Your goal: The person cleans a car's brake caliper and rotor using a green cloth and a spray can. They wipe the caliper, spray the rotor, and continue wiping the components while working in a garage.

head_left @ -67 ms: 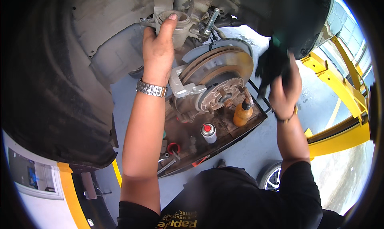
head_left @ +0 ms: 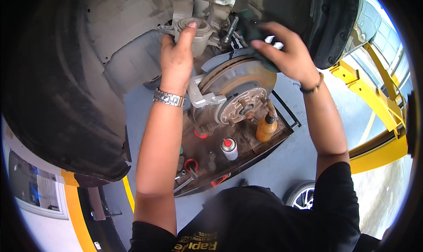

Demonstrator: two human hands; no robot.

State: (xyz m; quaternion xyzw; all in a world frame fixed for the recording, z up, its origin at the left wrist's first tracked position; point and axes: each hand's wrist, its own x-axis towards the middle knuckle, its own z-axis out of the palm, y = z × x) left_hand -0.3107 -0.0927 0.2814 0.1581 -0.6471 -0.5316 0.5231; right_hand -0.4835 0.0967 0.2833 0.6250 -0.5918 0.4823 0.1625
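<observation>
Raised at the top of the wheel well is a grey brake caliper (head_left: 200,44), its round piston bore facing up. My left hand (head_left: 177,58) is closed on its near left side, the thumb over the bore's rim. A dark green cloth (head_left: 250,31), smeared by motion, is in my right hand (head_left: 288,53), just right of the caliper and above the brake disc (head_left: 235,81). I cannot tell whether the cloth touches the caliper or a metal pin (head_left: 231,29) beside it. The silver caliper bracket (head_left: 203,97) sits at the disc's left edge.
Under the disc stands a dirty tray (head_left: 207,161) with an aerosol can (head_left: 229,149), an orange bottle (head_left: 266,127) and tools. A yellow lift arm (head_left: 368,93) is at right. A wheel (head_left: 304,194) lies on the floor. The dark arch liner (head_left: 66,84) curves at left.
My right hand has swung left and up with the cloth, from right of the disc to near the caliper. My left hand keeps its grip, with little shift.
</observation>
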